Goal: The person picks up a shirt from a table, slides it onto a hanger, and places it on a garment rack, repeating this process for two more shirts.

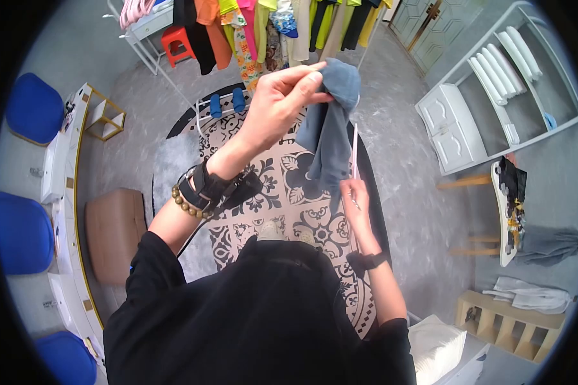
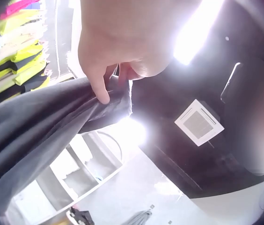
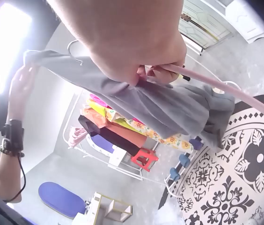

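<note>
A grey-blue garment [image 1: 331, 138] hangs in front of the person, stretched between both hands. The left hand [image 1: 279, 106] is raised and pinches its upper edge; the left wrist view shows thumb and fingers of that hand [image 2: 122, 47] on the cloth [image 2: 43, 117]. Lower and to the right, the right hand [image 1: 356, 202] holds a pink hanger [image 1: 354, 151] beside the garment. In the right wrist view the right hand [image 3: 136, 51] grips the pink hanger bar [image 3: 225, 89] against the grey cloth [image 3: 146, 103], and a metal hook [image 3: 74, 51] shows above the cloth.
A rack of colourful clothes [image 1: 282, 32] stands ahead, with a red stool [image 1: 176, 45] at its left. Blue chairs [image 1: 22, 231] and a brown ottoman [image 1: 114, 236] are on the left. White shelving [image 1: 456, 131] stands at right; a patterned rug [image 1: 270, 186] lies underfoot.
</note>
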### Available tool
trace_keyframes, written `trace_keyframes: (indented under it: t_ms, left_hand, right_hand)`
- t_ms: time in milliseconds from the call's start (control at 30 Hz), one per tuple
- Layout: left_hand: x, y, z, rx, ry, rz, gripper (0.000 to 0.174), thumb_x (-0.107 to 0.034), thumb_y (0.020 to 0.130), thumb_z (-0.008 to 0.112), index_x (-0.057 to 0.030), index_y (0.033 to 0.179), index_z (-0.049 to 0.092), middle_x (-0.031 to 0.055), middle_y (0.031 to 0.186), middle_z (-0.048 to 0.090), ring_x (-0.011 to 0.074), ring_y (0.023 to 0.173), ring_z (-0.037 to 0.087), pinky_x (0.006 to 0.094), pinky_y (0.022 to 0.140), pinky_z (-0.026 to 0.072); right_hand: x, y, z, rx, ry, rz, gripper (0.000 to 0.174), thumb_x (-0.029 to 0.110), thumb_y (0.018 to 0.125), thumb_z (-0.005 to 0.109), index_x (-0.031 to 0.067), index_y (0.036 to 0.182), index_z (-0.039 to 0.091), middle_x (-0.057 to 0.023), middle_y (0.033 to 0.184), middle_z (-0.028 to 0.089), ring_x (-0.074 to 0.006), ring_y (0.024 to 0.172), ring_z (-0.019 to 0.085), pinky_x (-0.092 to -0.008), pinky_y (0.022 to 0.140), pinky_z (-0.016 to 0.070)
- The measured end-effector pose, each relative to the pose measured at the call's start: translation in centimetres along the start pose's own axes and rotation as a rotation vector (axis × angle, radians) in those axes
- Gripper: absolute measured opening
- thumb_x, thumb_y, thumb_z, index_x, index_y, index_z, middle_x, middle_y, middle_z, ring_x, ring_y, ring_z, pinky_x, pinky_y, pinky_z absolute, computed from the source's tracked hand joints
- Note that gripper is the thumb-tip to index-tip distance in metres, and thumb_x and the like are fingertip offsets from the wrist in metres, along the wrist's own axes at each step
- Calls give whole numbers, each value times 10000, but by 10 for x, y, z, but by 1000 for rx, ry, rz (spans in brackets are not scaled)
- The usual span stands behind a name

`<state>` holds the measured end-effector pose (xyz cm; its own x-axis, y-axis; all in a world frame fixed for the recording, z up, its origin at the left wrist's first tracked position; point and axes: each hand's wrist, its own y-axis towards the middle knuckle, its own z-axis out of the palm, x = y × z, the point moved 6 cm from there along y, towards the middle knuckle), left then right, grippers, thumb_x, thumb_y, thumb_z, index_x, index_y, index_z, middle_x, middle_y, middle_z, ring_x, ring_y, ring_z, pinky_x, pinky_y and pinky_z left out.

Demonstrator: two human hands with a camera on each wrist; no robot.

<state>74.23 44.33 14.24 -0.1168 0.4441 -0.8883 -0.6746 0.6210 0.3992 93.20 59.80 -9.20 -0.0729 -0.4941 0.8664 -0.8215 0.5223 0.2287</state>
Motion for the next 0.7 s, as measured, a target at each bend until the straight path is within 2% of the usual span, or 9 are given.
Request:
trace_keyframes:
  t_ms: [133,200,233,267,300,433,500,567,700]
  left_hand:
    - [40,-3,-44,-42,136,-106,350,-191,1039,554,22,1311,611,91,1195,673,108,1037,639,302,898,571]
    - [65,-21,-55,16,415,-275,334,-134,1004,548,24,1290,619,86,1189,689,119,1020,644,296,860,554]
    - [74,-28,-56,163,697,-27,331,-124,957,565,21,1246,638,133,1161,702,183,1005,668,338,869,542]
    - [92,-42,-56,257,705,-161,339,-114,932,582,15,1240,639,154,1161,696,227,1020,672,359,894,534]
    - [107,-59,-52,353,713,-289,349,-104,907,599,9,1234,640,176,1161,690,271,1034,676,379,918,527]
    - [141,-136,-13,692,592,-479,669,-162,778,718,-20,1388,483,216,1209,658,346,1110,651,401,971,513]
    - [158,-155,-7,692,578,-426,738,-221,774,790,-25,1405,462,216,1310,596,316,1152,615,386,1006,482]
    - [170,-166,0,584,442,-629,740,-250,798,807,-69,1426,460,165,1324,605,258,1108,625,384,960,495]
    - [190,-166,6,480,440,-610,474,-239,888,737,-51,1300,592,129,1262,648,213,1001,647,357,876,518]
  right_hand:
    - [40,12,-23,21,23,-35,284,201,1029,553,-7,839,522,-59,813,469,-146,681,501,-314,624,409]
    - [57,8,-31,111,249,200,298,255,1065,489,23,883,529,2,733,455,-82,582,494,-254,549,417]
    - [75,12,-34,128,298,206,295,268,1074,469,35,904,531,23,706,452,-63,560,493,-231,531,418]
    - [98,18,-35,126,299,172,278,269,1080,456,51,924,530,48,681,463,-55,574,511,-221,545,443]
    - [103,20,-36,125,443,215,280,283,1069,489,80,889,556,74,770,496,-12,721,428,-195,648,364]
    - [126,30,-40,130,514,158,252,278,1072,495,93,913,558,77,787,519,-2,699,447,-183,640,389]
    - [135,29,-44,92,614,240,220,258,1068,504,101,926,567,69,785,545,-1,651,489,-173,591,422]
    - [139,27,-53,65,664,209,182,226,1065,507,102,949,573,60,794,569,-2,627,509,-163,562,434]
    - [149,20,-79,-36,813,153,194,187,1046,550,29,1138,616,-55,1033,661,-109,950,622,-253,854,505]
